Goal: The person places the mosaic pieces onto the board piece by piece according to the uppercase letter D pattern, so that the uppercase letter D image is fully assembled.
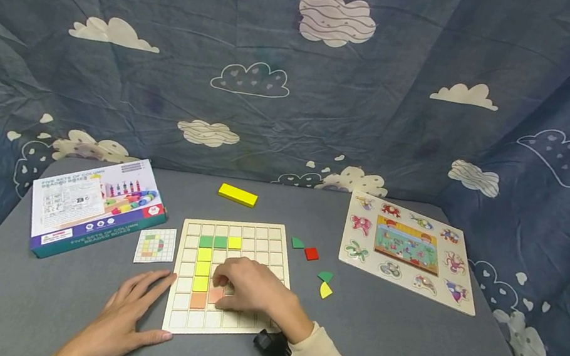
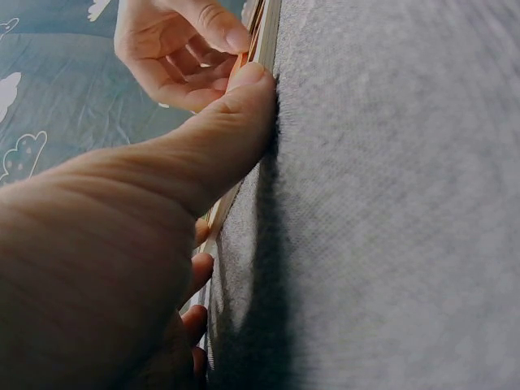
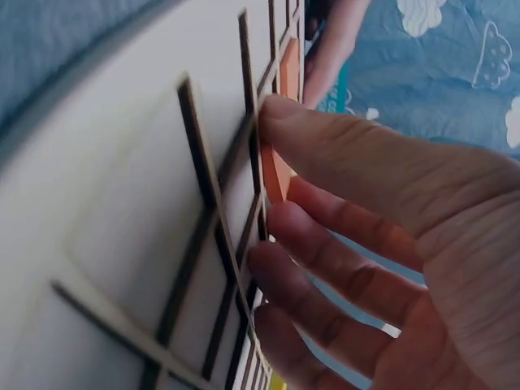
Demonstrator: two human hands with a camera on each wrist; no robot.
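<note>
A wooden grid board [image 1: 178,318] lies on the grey table. My right hand [image 1: 254,287] is over its middle, thumb and fingers pinching an orange square tile [image 1: 215,296] at a cell; the right wrist view shows this tile [image 3: 275,175] between thumb and fingertips. Just left of it sits another orange tile [image 1: 197,300]. Above that, yellow tiles [image 1: 200,284] form a column, topped by a row of green tiles [image 1: 220,242] and one yellow tile [image 1: 235,243]. My left hand [image 1: 123,315] rests flat on the table, thumb and fingertips touching the board's left edge.
Left of the board lie a pattern card [image 1: 156,245] and a toy box [image 1: 97,205]. A yellow bar [image 1: 238,195] lies behind. To the right are a red square [image 1: 311,253], green pieces [image 1: 325,276], a yellow piece [image 1: 325,290] and a picture puzzle [image 1: 409,251].
</note>
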